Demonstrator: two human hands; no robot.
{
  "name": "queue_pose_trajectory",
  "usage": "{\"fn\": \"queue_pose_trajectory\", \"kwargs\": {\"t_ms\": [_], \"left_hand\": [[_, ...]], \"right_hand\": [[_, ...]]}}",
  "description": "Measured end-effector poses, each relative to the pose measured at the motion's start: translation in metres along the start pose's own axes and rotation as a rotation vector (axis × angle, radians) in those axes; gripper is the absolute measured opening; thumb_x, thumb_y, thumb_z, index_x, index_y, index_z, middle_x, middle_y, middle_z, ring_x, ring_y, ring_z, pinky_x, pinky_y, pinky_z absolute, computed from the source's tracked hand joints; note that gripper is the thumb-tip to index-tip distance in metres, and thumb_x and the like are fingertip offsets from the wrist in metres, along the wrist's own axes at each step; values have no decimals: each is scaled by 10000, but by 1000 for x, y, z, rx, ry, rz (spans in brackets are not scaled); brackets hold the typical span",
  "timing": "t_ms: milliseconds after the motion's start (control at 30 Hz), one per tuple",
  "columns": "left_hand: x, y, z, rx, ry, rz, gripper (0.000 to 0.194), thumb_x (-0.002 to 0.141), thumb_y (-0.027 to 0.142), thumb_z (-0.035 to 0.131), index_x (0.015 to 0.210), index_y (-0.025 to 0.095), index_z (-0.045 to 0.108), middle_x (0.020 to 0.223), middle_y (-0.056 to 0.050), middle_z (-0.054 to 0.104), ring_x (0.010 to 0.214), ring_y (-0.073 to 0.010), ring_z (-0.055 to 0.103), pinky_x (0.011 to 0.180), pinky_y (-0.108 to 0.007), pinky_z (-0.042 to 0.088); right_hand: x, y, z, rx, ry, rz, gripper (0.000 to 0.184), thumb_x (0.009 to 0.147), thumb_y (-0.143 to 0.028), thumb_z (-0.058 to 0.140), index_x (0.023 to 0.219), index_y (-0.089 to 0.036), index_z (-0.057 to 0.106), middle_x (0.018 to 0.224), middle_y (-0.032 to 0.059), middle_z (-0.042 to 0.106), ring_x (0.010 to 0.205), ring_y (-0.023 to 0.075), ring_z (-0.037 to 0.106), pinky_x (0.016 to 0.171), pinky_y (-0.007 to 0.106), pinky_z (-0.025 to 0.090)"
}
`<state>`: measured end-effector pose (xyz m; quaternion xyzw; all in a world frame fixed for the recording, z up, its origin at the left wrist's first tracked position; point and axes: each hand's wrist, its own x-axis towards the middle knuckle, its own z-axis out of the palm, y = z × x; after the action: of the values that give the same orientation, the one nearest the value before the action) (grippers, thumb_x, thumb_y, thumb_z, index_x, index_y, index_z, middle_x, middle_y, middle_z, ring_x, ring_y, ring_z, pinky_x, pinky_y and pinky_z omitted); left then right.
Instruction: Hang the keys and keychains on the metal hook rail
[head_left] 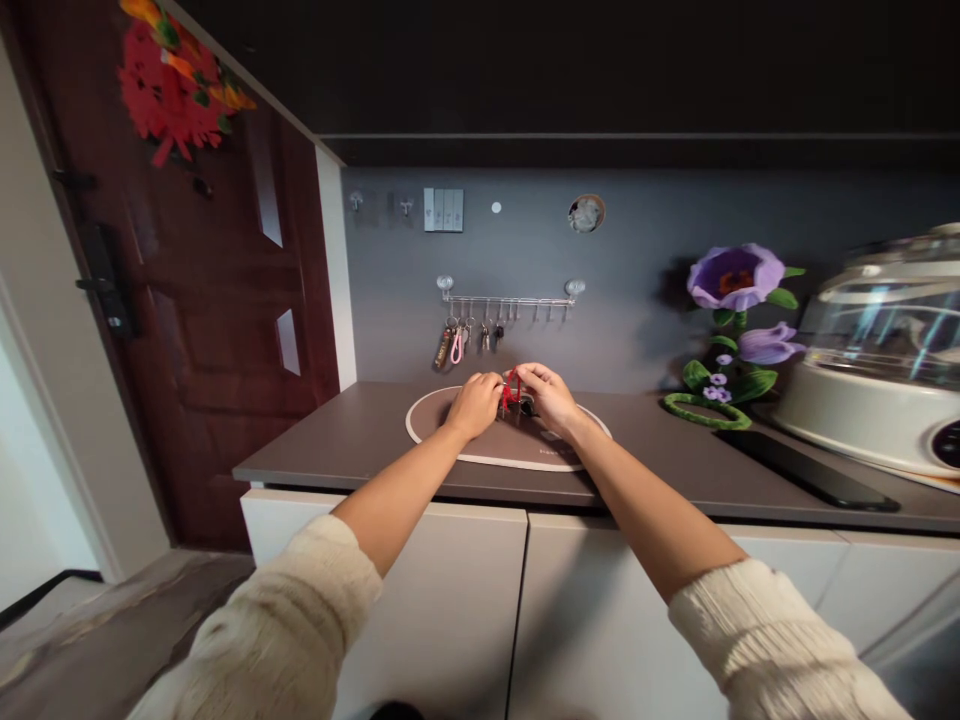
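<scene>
Above an oval brown mat (pixel 487 452) with a pale rim, both hands meet at a bunch of keys on a red cord (pixel 511 390). My left hand (pixel 477 404) is closed in a pinch at the left side of the cord. From the right, my right hand (pixel 549 394) pinches the upper part of the red loop between thumb and fingers. Small dark and metal pieces hang below the cord by the right fingers, partly hidden. Behind the hands, a clear hook rail (pixel 510 300) on the wall carries several key rings (pixel 456 342), one with a pink strap.
On the counter (pixel 322 430) to the right lie a black phone (pixel 806 468) and a purple fuzzy flower ornament (pixel 735 280). A white appliance with a transparent cover (pixel 885 350) stands beyond. A dark overhead cabinet (pixel 600 70) hangs above, and a red-brown door (pixel 225 270) is left.
</scene>
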<state>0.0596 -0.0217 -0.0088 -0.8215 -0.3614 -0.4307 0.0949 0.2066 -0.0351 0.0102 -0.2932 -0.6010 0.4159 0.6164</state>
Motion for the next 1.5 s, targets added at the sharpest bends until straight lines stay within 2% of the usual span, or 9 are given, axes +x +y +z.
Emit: {"fn": "queue_pose_trajectory", "kwargs": {"t_ms": [167, 300, 633, 933, 1267, 1500], "left_hand": [[-1, 5, -4, 47, -28, 51, 199, 871, 208, 335, 879, 176, 530, 893, -61, 586, 887, -183, 488, 807, -322, 385], [-2, 7, -5, 53, -53, 114, 168, 863, 217, 360, 853, 181, 524, 867, -52, 584, 860, -181, 486, 793, -312, 388], [-1, 8, -4, 14, -71, 123, 148, 849, 231, 388, 846, 184, 528, 871, -53, 587, 864, -183, 488, 798, -321, 392], [-2, 7, -1, 1, -51, 156, 141, 847, 234, 394, 841, 177, 523, 861, -48, 586, 849, -177, 484, 788, -316, 392], [-2, 7, 0, -34, -29, 99, 167, 854, 276, 384, 839, 182, 521, 847, -39, 588, 850, -171, 484, 767, -297, 387], [0, -7, -3, -34, -5, -76, 152, 838, 261, 404, 832, 179, 531, 819, -41, 599, 831, -166, 503, 756, -286, 382]], "right_hand": [[-1, -4, 0, 96, 1, 20, 304, 626, -445, 675, 757, -188, 578, 832, 29, 669, 685, 135, 595, 703, 307, 475], [-1, -5, -2, 129, 47, 34, 282, 615, -411, 694, 767, -201, 584, 808, 15, 676, 660, 127, 590, 666, 287, 470], [0, -8, -3, 197, 69, 53, 217, 619, -320, 713, 781, -207, 622, 776, 1, 678, 641, 97, 586, 655, 238, 457], [-2, -10, -1, 293, 91, 75, 229, 596, -254, 741, 790, -197, 634, 761, -4, 677, 722, 104, 622, 701, 220, 472], [-1, -19, 2, 277, 118, 66, 258, 579, -201, 742, 817, -195, 643, 778, 4, 683, 716, 108, 624, 652, 206, 470], [17, -27, -3, 142, 163, 46, 312, 578, -250, 735, 873, -216, 637, 737, -20, 667, 673, 88, 606, 584, 185, 432]]}}
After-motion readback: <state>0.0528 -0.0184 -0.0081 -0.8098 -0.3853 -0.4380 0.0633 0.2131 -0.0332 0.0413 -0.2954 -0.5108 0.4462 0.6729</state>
